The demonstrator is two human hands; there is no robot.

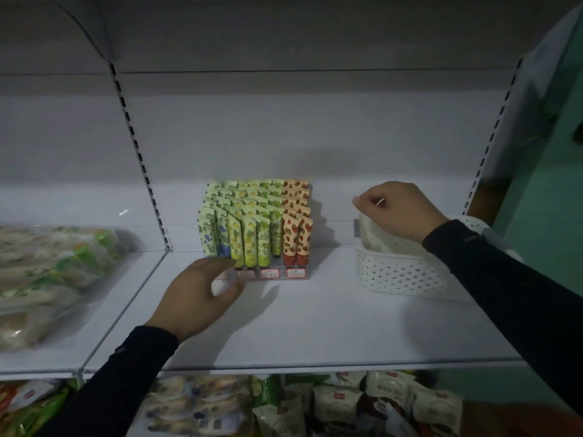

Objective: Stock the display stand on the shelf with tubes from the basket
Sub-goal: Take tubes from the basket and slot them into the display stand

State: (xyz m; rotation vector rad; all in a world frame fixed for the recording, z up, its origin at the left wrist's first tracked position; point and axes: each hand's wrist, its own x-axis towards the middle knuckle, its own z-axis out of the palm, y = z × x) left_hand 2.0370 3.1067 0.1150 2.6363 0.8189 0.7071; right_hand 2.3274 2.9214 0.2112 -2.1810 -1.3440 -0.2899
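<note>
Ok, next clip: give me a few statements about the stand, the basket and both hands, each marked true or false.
1. The display stand sits on the shelf to the left of the white basket. True.
2. The strawberry-print tubes fill the stand's leftmost columns. False: they are in the rightmost columns.
3. The left hand is at the stand's front left corner. True.
4. The right hand lies flat on the bare shelf. False: it is over the basket with its fingers curled.
5. The basket has solid, unperforated walls. False: its walls are full of small holes.
</note>
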